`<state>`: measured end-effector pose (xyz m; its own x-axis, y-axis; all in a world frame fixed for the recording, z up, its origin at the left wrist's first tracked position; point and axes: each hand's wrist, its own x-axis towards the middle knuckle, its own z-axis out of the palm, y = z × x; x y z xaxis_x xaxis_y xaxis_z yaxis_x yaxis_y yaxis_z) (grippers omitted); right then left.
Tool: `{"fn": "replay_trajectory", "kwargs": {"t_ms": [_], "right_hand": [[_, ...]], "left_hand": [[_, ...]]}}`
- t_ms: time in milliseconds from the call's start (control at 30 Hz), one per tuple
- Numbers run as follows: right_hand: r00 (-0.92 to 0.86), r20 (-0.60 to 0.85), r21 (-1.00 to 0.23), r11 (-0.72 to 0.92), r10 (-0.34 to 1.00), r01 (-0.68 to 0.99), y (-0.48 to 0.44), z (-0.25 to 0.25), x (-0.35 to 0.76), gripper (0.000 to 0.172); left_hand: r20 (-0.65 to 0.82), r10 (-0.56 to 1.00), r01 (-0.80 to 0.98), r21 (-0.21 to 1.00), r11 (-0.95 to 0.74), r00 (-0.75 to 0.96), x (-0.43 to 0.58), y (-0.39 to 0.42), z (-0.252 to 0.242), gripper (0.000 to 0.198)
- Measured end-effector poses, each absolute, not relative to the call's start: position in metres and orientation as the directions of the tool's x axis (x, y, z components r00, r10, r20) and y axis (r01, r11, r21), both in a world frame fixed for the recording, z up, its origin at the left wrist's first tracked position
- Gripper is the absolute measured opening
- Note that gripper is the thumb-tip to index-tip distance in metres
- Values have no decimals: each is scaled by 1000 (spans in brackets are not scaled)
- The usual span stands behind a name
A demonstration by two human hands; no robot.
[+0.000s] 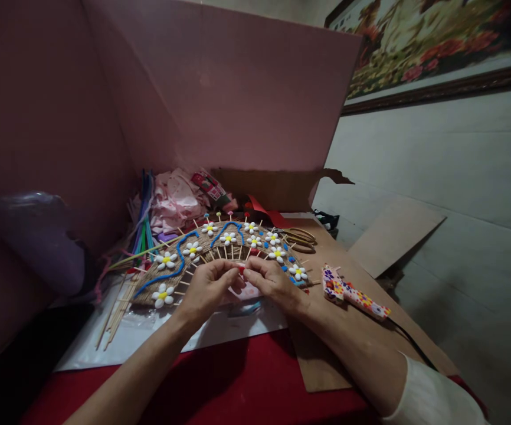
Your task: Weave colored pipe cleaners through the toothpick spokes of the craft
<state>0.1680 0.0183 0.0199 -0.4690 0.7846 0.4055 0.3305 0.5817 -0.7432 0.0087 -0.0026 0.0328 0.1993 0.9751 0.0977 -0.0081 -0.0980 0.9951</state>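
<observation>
A fan-shaped craft piece point(193, 260) of twine, wooden sticks, a blue wavy cord and several white flowers with yellow centres lies on a white sheet point(149, 336). My left hand point(206, 289) and my right hand point(273, 283) meet at its lower middle edge. The fingertips of both hands are pinched together on a small red piece point(241, 269) between them. Both palms rest over the fan's base, hiding it.
A flower-patterned glue gun point(355, 295) with a black cord lies right of the fan on brown cardboard point(326, 366). Gold-handled scissors point(300, 238) sit behind it. Pipe cleaners point(144, 218), pink cloth and loose sticks point(116, 313) lie at the left. A pink board point(238, 88) stands behind.
</observation>
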Motion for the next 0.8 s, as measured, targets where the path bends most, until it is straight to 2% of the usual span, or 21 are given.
{"fn": "replay_trajectory", "kwargs": {"t_ms": [233, 400, 600, 800], "right_hand": [[-531, 370, -743, 586, 762, 323, 18, 24, 172, 23], [-540, 375, -722, 602, 754, 340, 19, 22, 171, 17], [-499, 399, -690, 610, 769, 389, 19, 14, 166, 16], [-404, 422, -765, 558, 812, 322, 15, 9, 161, 17]], "left_hand": [[17, 983, -27, 1000, -12, 183, 9, -5, 36, 23], [-23, 989, -61, 998, 32, 147, 10, -6, 39, 22], [87, 984, 31, 995, -93, 158, 12, -3, 28, 18], [268, 954, 181, 940, -289, 132, 13, -3, 13, 14]]}}
